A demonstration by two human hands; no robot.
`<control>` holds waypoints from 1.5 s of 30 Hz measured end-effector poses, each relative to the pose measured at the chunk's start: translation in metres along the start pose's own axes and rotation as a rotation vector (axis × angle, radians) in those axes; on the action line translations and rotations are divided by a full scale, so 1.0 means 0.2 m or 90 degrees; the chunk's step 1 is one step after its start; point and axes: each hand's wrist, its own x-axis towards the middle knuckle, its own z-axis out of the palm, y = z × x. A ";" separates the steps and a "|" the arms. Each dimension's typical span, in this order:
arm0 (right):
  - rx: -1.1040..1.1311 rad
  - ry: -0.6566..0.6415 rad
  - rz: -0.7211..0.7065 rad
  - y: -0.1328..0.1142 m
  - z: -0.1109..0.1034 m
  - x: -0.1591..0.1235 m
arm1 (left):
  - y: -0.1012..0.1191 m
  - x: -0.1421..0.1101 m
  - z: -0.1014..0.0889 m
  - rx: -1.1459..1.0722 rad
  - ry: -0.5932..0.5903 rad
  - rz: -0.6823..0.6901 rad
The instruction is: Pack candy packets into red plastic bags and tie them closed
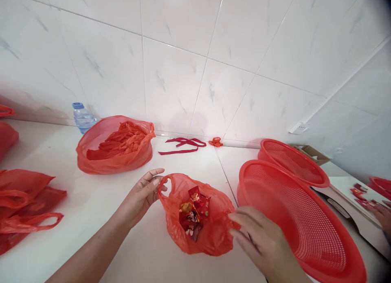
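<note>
A red plastic bag (171, 230) stands on the white table in front of me with its mouth spread wide. Inside it lie several small wrapped sweets (195, 211) in red, gold and dark wrappers. At the bag's left side, my left hand (146, 193) is closed on one handle loop, thumb and fingers around the thin plastic. My right hand (262, 234), slightly blurred, grips the right edge of the mouth between thumb and fingers.
Two red mesh baskets (275, 209) stand at right. A bag of crumpled red bags (114, 164), a water bottle (82, 118), dark red ribbon (183, 151) and folded red bags (24, 209) lie left and behind. Another person's hand (381, 215) shows far right.
</note>
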 end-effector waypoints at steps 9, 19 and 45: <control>-0.260 -0.018 0.218 0.37 0.06 -0.40 | -0.11 -0.21 0.09 0.212 0.066 0.041; -0.101 0.055 0.238 0.07 0.14 -0.16 | -0.12 -0.28 0.19 0.182 0.121 0.007; 0.250 0.032 0.426 0.03 0.04 0.05 | 0.12 -0.15 0.19 0.246 0.080 0.049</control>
